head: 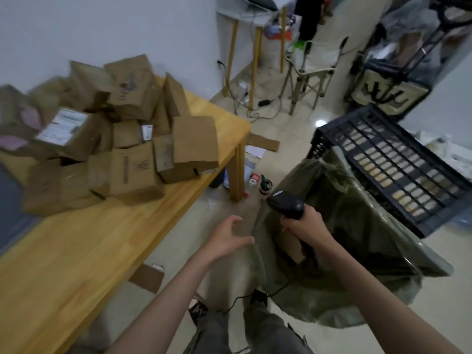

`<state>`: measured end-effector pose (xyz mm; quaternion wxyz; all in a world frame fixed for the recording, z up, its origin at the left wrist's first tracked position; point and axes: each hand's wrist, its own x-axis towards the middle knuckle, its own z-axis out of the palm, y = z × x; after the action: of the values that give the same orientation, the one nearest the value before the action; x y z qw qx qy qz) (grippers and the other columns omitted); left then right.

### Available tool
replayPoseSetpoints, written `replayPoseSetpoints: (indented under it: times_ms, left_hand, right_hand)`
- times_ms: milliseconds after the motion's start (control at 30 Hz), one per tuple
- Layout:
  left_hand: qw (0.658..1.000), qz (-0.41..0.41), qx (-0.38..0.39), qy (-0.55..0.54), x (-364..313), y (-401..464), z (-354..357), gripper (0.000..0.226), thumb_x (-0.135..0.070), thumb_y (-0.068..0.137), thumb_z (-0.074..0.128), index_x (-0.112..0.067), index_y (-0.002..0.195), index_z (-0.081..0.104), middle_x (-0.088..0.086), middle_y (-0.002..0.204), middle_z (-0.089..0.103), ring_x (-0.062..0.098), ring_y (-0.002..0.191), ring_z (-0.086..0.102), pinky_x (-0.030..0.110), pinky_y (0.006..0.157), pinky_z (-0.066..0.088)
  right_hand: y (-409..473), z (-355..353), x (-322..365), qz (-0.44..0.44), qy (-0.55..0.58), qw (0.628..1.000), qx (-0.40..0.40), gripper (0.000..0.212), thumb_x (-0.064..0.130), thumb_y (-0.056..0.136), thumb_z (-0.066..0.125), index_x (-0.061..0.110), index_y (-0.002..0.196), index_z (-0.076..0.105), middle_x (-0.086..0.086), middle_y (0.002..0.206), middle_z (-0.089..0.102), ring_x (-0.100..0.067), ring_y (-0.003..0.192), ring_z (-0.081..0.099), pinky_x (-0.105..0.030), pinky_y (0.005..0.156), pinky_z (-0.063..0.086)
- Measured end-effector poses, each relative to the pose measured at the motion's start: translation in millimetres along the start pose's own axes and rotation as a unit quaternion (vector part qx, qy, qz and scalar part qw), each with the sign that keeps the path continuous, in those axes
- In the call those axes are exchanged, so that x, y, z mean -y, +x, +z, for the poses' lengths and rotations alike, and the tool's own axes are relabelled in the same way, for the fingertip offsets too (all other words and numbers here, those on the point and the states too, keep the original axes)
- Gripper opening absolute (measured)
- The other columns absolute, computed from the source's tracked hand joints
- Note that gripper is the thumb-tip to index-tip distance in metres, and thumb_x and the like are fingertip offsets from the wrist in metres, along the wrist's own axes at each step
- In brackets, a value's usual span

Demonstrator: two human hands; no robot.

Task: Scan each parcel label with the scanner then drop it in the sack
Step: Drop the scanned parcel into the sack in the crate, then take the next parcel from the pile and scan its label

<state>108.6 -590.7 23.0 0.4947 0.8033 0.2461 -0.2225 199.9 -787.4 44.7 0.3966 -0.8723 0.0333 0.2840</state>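
Parcels, a heap of brown cardboard boxes [122, 139], remain stacked on the yellow wooden counter [84, 251], well apart from both hands. We note a white printed label on one box at the left of the heap, though blur makes it unreadable. The right hand [304, 226] has its fingers wrapped round the handle of the black handheld scanner [286, 204], whose head sits above the mouth of the olive-green woven sack [344, 251]. The sack stands on the floor, propped against a black slatted plastic crate [398, 159]; a brown box is partly visible inside it. The left hand [227, 238] holds nothing, its fingers spread and loosely curved, just beside the sack's near edge.

We judge the step in hand to be the interval between parcels: one box lies in the sack and no parcel is held. The next move calls for the left hand to reach across to the counter, lift a box from the heap and turn its label upward, while the right hand brings the scanner to bear on that label. Care is needed with the trailing cable near the feet.
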Motion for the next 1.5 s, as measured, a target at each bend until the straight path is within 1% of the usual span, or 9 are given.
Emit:
replayPoseSetpoints:
  times_ms: [67, 167, 333, 433, 767, 1100, 1233, 1400, 1500]
  left_hand:
    - [0.999, 0.007, -0.034, 0.003, 9, -10, -29, 0.068, -0.037, 0.081, 0.078, -0.022, 0.14, 0.049, -0.002, 0.145, 0.049, 0.015, 0.133, 0.046, 0.028, 0.102, 0.042]
    - [0.997, 0.011, -0.079, -0.01, 27, -26, -75, 0.068, -0.035, 0.083, 0.078, -0.019, 0.142, 0.05, -0.001, 0.145, 0.05, 0.015, 0.134, 0.046, 0.029, 0.106, 0.04]
    - [0.991, -0.013, -0.129, -0.031, 64, -49, -146, 0.063, -0.033, 0.084, 0.077, -0.02, 0.141, 0.051, -0.001, 0.143, 0.051, 0.015, 0.131, 0.048, 0.023, 0.093, 0.04]
    - [0.988, -0.021, -0.147, -0.039, 83, -62, -182, 0.064, -0.038, 0.083, 0.077, -0.022, 0.14, 0.051, -0.002, 0.142, 0.052, 0.015, 0.131, 0.048, 0.027, 0.097, 0.043]
    - [0.981, -0.006, -0.186, -0.056, 123, -81, -251, 0.057, -0.038, 0.083, 0.076, -0.024, 0.134, 0.055, -0.006, 0.133, 0.054, 0.007, 0.117, 0.047, 0.026, 0.093, 0.042]
    - [0.982, 0.009, -0.175, -0.069, 93, -42, -279, 0.056, -0.038, 0.08, 0.079, -0.024, 0.13, 0.057, -0.007, 0.124, 0.062, 0.009, 0.114, 0.058, 0.029, 0.097, 0.051]
    - [0.983, 0.009, -0.175, -0.052, 64, -8, -279, 0.055, -0.04, 0.082, 0.076, -0.026, 0.131, 0.055, -0.006, 0.126, 0.057, 0.011, 0.116, 0.054, 0.026, 0.093, 0.048]
    - [0.988, -0.002, -0.149, -0.052, 33, 39, -272, 0.059, -0.044, 0.086, 0.072, -0.025, 0.139, 0.051, -0.005, 0.135, 0.055, 0.01, 0.118, 0.053, 0.026, 0.092, 0.046]
    - [0.988, -0.024, -0.131, -0.074, 19, 69, -265, 0.065, -0.045, 0.086, 0.071, -0.024, 0.143, 0.048, -0.003, 0.141, 0.052, 0.013, 0.123, 0.051, 0.025, 0.089, 0.044]
  right_hand:
    - [-3, 20, 30, -0.034, -0.019, 0.999, 0.024, 0.017, 0.007, 0.086, 0.069, 0.014, 0.101, 0.066, -0.008, 0.086, 0.075, -0.024, 0.082, 0.073, -0.043, 0.082, 0.061]
    - [-8, 51, 76, -0.069, -0.025, 0.996, 0.06, 0.016, 0.003, 0.086, 0.066, 0.014, 0.098, 0.065, -0.007, 0.075, 0.074, -0.019, 0.066, 0.073, -0.026, 0.061, 0.06]
    - [-21, 106, 143, -0.121, -0.007, 0.986, 0.114, 0.02, 0.004, 0.088, 0.068, 0.02, 0.099, 0.063, -0.013, 0.084, 0.075, -0.026, 0.068, 0.076, -0.041, 0.067, 0.064]
    - [-29, 135, 172, -0.136, -0.008, 0.983, 0.123, 0.013, 0.002, 0.088, 0.067, 0.009, 0.099, 0.066, -0.016, 0.08, 0.074, -0.027, 0.068, 0.075, -0.042, 0.068, 0.065]
    - [-37, 197, 227, -0.125, 0.03, 0.983, 0.13, 0.016, 0.003, 0.09, 0.065, 0.018, 0.088, 0.061, -0.013, 0.083, 0.069, -0.016, 0.061, 0.067, -0.029, 0.058, 0.055]
    - [13, 190, 264, -0.117, 0.102, 0.985, 0.074, 0.012, 0.005, 0.089, 0.066, 0.004, 0.101, 0.067, -0.014, 0.083, 0.066, -0.024, 0.071, 0.064, -0.036, 0.064, 0.057]
    - [46, 172, 264, -0.101, 0.101, 0.989, 0.045, 0.01, 0.009, 0.087, 0.069, 0.008, 0.097, 0.067, -0.014, 0.084, 0.065, -0.027, 0.076, 0.064, -0.041, 0.069, 0.054]
    - [93, 144, 259, -0.08, 0.078, 0.993, 0.028, 0.012, 0.005, 0.087, 0.068, 0.007, 0.081, 0.058, -0.008, 0.071, 0.052, -0.02, 0.066, 0.05, -0.03, 0.059, 0.039]
    - [124, 127, 254, -0.036, 0.088, 0.995, 0.033, 0.01, 0.006, 0.087, 0.069, 0.007, 0.083, 0.059, -0.009, 0.073, 0.054, -0.023, 0.07, 0.053, -0.035, 0.064, 0.048]
